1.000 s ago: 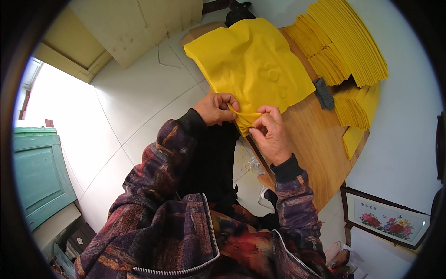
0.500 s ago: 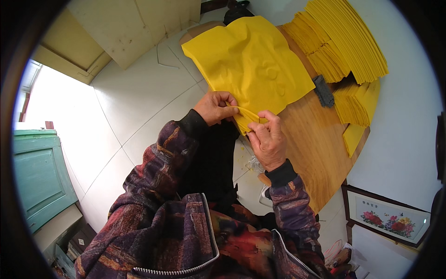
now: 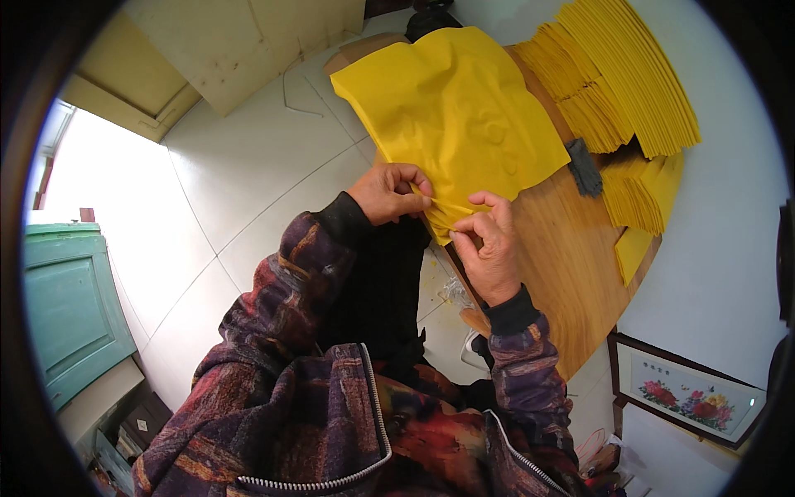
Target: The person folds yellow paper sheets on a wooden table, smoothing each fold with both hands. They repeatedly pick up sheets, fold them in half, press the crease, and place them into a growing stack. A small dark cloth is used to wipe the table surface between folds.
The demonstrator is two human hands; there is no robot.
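**Yellow paper sheet pinched at its near edge by two hands**

A large yellow paper sheet (image 3: 455, 116) is seen from above, spread over the near part of a round wooden table (image 3: 563, 273). The sheet is wrinkled and dented, and its near corner hangs toward the person at the table's edge. That near edge is gripped by both hands. The left hand (image 3: 389, 192) is closed on the edge from the left, with the fingers curled around the paper. The right hand (image 3: 489, 248) is placed just beside it on the right, with thumb and fingertips pinched together on a narrow folded strip of the same edge. The two hands are nearly touching, and the fold is held between them.

Both forearms are covered by the sleeves of a dark patterned jacket (image 3: 331, 398) with a zip, which fills the lower part of the view.

Beyond the sheet, at the far right of the table, a thick fanned pile of yellow sheets (image 3: 629, 74) is laid out. More loose yellow sheets (image 3: 642, 195) are seen just below it, and a small dark grey object (image 3: 584, 166) lies between the spread sheet and these piles. What it is cannot be told.

A pale tiled floor (image 3: 232, 182) is seen on the left, with a teal cabinet (image 3: 66, 306) at the far left. A framed flower picture (image 3: 691, 393) is leaned at the lower right.
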